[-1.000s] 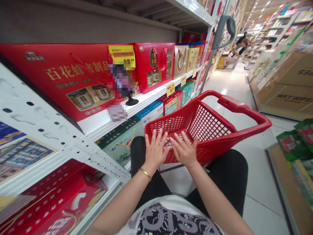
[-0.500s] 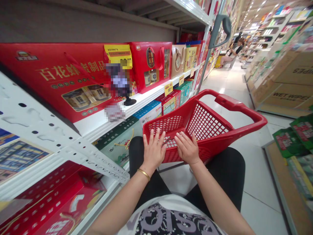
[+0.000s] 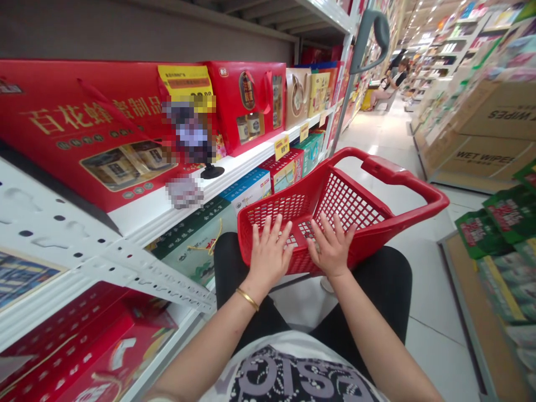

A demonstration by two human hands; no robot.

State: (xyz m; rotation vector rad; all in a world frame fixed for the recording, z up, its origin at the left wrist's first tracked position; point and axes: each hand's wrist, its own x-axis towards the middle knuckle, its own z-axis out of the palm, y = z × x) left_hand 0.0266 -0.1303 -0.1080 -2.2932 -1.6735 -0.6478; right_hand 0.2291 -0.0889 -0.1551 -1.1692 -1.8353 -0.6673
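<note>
Both of my hands are held over the near side of a red plastic shopping basket [image 3: 377,237], which stands between my knees with its long handle towards the right. My left hand [image 3: 269,251], a gold bangle at its wrist, has its fingers spread and holds nothing. To its right, my right hand [image 3: 333,245] is also spread and bare of any object. Whether either palm touches the basket's rim, I cannot tell. The grid walls of the basket show beyond my fingertips.
Left, a white shelf [image 3: 234,162] bears a large red gift box [image 3: 54,145], a smaller red box [image 3: 226,106] and a black stand [image 3: 212,171]. A grey handle [image 3: 383,33] rises behind the basket. Right are cardboard cartons [image 3: 473,159] and green packets [image 3: 477,229]. A person [image 3: 393,84] sits far down the aisle.
My right hand's fingers have spread apart and turned more upright. The left hand stays spread. The whole view has shifted slightly, so the shelf and basket appear a little further left.
</note>
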